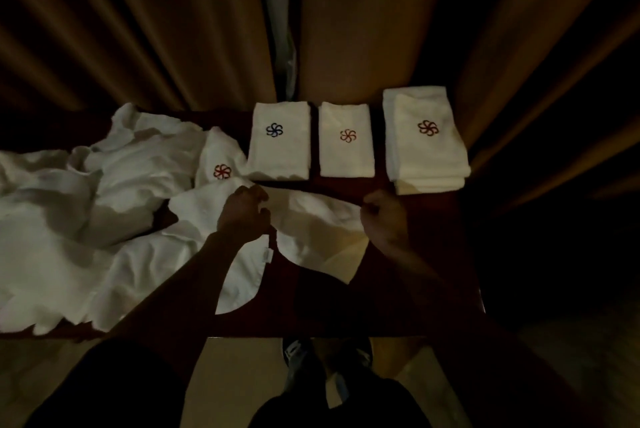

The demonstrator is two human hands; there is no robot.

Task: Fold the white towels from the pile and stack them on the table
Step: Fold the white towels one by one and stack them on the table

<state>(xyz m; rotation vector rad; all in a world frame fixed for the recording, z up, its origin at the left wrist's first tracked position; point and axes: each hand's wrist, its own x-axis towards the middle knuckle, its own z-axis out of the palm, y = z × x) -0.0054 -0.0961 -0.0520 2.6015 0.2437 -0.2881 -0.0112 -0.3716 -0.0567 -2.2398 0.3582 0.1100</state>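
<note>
while both hands are closed on it, the working towel lies half-spread on the near middle of the desk, just right of the pile.

hands: left hand pinches the towel's far edge. right hand grips its far right corner, as far as the dim light shows. the two stand well apart.

handling, as judged: white terry, soft, light and limp, neither slippery nor fragile. it sags and creases wherever unsupported, so it is best taken at two corners or along a hem and drawn taut between them.

count:
- hands, two.
- working towel, one.
- folded lots along the far edge, three: blue-emblem towel left, orange-emblem towel middle, dark-red-emblem stack right, with at least three layers showing at its near edge.
- pile, one heap at left; the number of towels in it cannot be told. one red-emblem towel shows unfolded at its right side, beside the blue-emblem towel.
</note>
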